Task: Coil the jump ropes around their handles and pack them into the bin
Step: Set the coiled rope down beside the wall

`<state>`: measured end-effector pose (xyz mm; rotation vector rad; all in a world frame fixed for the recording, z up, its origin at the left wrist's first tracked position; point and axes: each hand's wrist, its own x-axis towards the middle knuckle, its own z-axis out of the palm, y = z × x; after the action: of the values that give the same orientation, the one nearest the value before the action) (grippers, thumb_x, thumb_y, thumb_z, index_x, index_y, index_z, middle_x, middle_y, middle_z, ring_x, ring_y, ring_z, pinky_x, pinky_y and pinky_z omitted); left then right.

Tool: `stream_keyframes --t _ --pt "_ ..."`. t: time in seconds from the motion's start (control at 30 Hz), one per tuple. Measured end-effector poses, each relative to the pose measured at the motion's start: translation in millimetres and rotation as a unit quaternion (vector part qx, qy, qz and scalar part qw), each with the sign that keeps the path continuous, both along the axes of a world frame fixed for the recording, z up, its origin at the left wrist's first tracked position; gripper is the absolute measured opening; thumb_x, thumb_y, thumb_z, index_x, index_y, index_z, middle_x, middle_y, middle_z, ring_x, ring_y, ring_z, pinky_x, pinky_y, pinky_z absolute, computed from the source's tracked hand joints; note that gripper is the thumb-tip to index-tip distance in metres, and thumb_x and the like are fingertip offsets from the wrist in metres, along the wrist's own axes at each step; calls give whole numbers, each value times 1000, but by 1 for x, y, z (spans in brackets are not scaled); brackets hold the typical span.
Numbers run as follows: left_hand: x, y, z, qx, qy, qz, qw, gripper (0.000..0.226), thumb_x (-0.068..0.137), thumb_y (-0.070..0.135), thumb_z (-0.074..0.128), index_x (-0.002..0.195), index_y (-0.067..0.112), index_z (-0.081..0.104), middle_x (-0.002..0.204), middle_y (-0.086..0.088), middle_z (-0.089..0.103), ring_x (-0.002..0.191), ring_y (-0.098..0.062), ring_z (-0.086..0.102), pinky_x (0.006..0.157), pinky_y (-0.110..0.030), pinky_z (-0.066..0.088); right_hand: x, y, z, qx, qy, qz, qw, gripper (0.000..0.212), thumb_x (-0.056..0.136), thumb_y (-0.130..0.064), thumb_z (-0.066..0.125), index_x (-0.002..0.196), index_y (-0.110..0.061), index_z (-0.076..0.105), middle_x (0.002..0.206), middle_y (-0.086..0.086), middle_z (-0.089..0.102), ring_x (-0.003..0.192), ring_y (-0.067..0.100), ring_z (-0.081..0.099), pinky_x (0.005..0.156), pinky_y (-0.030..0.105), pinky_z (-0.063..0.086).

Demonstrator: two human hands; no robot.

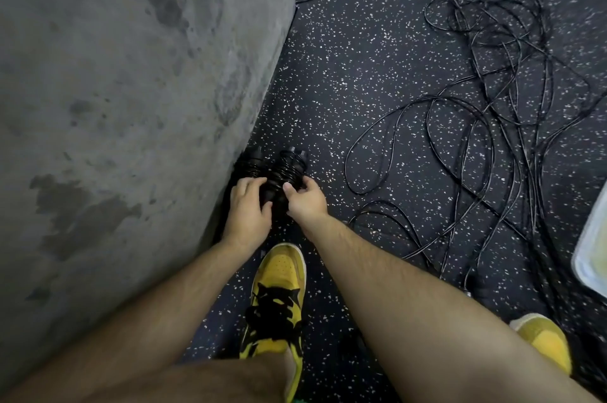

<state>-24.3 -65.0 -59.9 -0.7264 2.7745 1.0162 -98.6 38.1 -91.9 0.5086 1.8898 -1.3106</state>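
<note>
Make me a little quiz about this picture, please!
1. True or false: the left hand and the right hand both hold the coiled jump ropes.
2. Where do the loose ropes lie? A on a table; B on the speckled floor; C on a shelf.
3. Fill in: the sneakers are yellow and ____.
Key: 1 true; 2 B; 3 black.

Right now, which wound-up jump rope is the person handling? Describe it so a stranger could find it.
Find the grey concrete wall; two black coiled jump-rope bundles sit at its foot on the speckled dark floor. The one meant is the right-hand bundle, gripped by the left hand and right hand; its neighbour bundle lies closer to the wall.
</note>
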Motion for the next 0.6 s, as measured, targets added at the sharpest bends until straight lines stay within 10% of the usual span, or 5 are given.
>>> stream_keyframes --t 0.6 --pt "-60 152 -1 16 38 -343 938 34 99 18 46 129 13 59 123 -3 60 114 -24 53 101 -46 46 14 180 46 206 241 146 937 30 96 -29 33 99 -20 61 98 1 65 93 23 62 81 39 53"
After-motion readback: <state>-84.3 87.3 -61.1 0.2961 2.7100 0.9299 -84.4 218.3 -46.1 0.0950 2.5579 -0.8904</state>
